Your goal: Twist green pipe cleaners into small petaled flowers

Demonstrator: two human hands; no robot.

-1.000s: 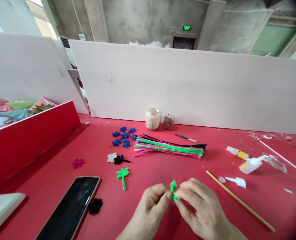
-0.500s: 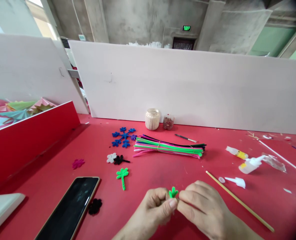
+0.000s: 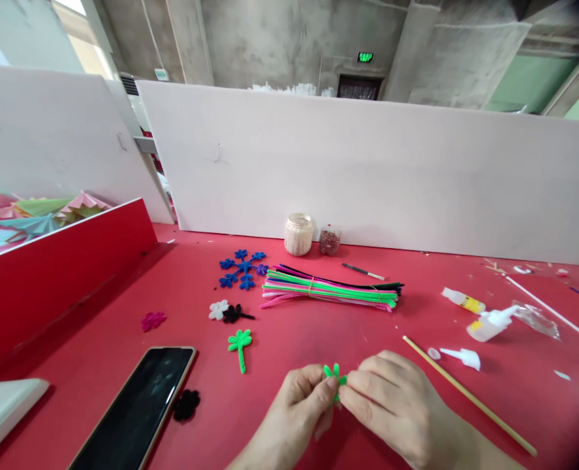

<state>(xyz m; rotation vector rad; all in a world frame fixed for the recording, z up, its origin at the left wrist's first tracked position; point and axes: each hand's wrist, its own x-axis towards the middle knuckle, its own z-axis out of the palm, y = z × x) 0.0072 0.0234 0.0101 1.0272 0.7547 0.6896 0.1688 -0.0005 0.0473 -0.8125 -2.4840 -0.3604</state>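
Between my hands is a small green pipe-cleaner flower (image 3: 335, 371), its petals spread outward. My left hand (image 3: 305, 408) pinches it between thumb and forefinger. From the other side, the fingertips of my right hand (image 3: 399, 405) grip a petal on its right; part of the flower is hidden behind the fingers. A finished-looking green pipe-cleaner flower with a stem (image 3: 240, 349) lies to the left of my hands. Beyond them rests a banded bundle of pipe cleaners (image 3: 331, 288) in green, pink, black and white.
Left are a phone (image 3: 135, 411), black flower (image 3: 187, 405), magenta flower (image 3: 153, 320), white flower (image 3: 218, 309) and blue snowflake shape (image 3: 243, 267). Right are a wooden stick (image 3: 470, 395) and glue bottle (image 3: 487, 325). A glass jar (image 3: 298, 235) stands by the white partition (image 3: 367, 170).
The green flower has turned in my fingers, and more of its petals show, fanned apart. My hands have shifted slightly left; everything else on the table lies as before.
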